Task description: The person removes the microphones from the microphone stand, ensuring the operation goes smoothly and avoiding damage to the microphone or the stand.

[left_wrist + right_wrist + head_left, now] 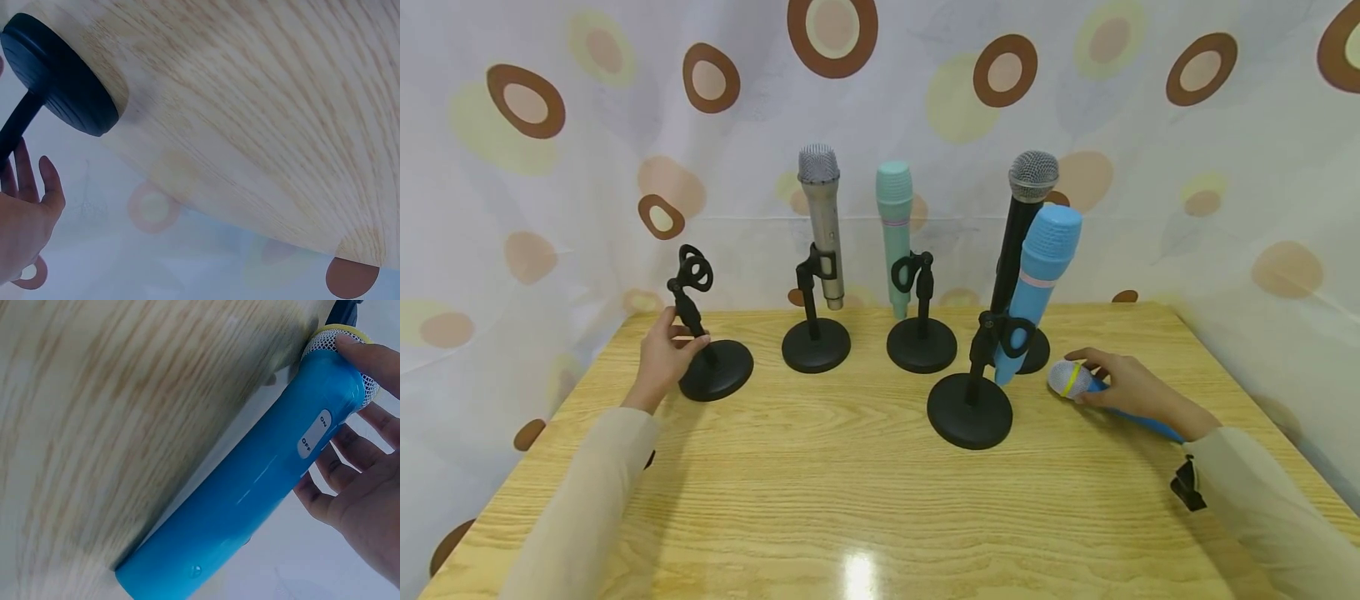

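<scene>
- Left hand (666,350): fingers grip the leftmost stand (726,372), which bears no microphone.
- Between: silver (825,212), mint (895,208), black (1016,237) and light-blue microphones (1039,271) sit in 4 stands (923,348); that part looks done.
- Right hand (1126,387): fingers pinch the yellow-banded blue microphone (240,487), low at the counter (820,500), 1 left unmounted.

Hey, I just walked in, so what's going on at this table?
A person is busy with both hands. The left hand holds the stem of an unfilled black stand. The right hand grips a blue microphone near its mesh head, low at the table. Between the hands, a silver microphone, a mint-green one and a light-blue one sit in stands; a black one is partly hidden behind the light-blue one.
</scene>
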The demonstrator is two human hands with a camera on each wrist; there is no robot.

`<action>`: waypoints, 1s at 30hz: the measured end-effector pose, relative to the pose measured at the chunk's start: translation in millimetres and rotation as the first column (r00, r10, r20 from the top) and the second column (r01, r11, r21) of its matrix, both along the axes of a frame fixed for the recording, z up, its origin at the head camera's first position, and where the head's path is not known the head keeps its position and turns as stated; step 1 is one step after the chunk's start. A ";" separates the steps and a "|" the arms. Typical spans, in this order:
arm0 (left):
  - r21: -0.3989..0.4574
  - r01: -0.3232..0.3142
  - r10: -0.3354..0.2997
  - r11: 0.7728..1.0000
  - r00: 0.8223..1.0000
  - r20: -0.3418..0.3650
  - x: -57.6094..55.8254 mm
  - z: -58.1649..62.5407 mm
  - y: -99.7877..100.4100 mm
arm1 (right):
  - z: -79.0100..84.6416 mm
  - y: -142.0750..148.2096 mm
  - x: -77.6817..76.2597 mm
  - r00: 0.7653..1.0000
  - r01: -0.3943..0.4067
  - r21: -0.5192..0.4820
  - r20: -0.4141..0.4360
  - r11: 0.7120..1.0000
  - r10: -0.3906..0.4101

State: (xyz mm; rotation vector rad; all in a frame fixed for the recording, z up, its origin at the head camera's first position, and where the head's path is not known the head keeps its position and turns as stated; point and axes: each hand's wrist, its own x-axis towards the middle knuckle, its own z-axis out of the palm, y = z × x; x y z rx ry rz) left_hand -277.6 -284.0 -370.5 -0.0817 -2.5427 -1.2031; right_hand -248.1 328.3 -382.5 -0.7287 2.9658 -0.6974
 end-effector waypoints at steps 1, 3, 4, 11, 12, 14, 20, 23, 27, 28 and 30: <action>0.003 -0.002 0.002 1.000 1.000 0.003 0.3 0.6 -0.3 | 0.1 0.2 0.0 1.000 0.001 0.001 -0.001 1.000 -0.001; 0.008 -0.009 0.009 1.000 1.000 0.014 1.4 2.4 -0.7 | 0.2 0.5 -0.1 1.000 0.000 0.000 0.001 1.000 0.000; 0.014 -0.011 0.011 1.000 1.000 0.021 1.8 3.3 -1.0 | 0.3 0.7 -0.2 1.000 0.000 -0.001 0.002 1.000 0.000; 0.060 -0.031 0.026 0.998 0.997 0.073 5.1 10.7 -3.0 | -0.1 2.0 -0.8 1.000 -0.003 -0.002 0.003 1.000 0.003; 0.062 -0.032 0.027 0.998 0.997 0.077 5.4 11.5 -3.4 | 0.0 1.9 -0.9 1.000 -0.002 -0.001 0.000 1.000 0.002; 0.064 -0.031 0.026 0.997 0.996 0.083 5.8 13.0 -4.2 | 0.4 1.6 -1.0 1.000 -0.002 -0.001 -0.007 1.000 0.002; 0.069 -0.025 0.020 0.997 0.997 0.072 8.6 16.6 -6.5 | 2.2 -0.4 -0.3 1.000 0.001 -0.005 -0.011 1.000 -0.001; 0.073 -0.018 0.014 0.997 0.998 0.062 11.2 18.8 -7.3 | 2.4 -0.4 0.0 1.000 0.003 0.000 -0.003 1.000 -0.003; 0.069 -0.007 0.003 0.998 0.999 0.050 13.9 21.6 -7.8 | 2.8 0.2 0.6 1.000 0.014 0.001 0.016 1.000 -0.014; 0.066 -0.006 0.002 0.998 0.999 0.047 14.6 22.3 -8.0 | 3.0 0.3 0.6 1.000 0.018 0.000 0.020 1.000 -0.018; 0.061 -0.002 0.000 0.998 0.999 0.041 16.0 24.1 -7.9 | 3.5 0.4 0.5 0.999 0.023 -0.003 0.030 1.000 -0.023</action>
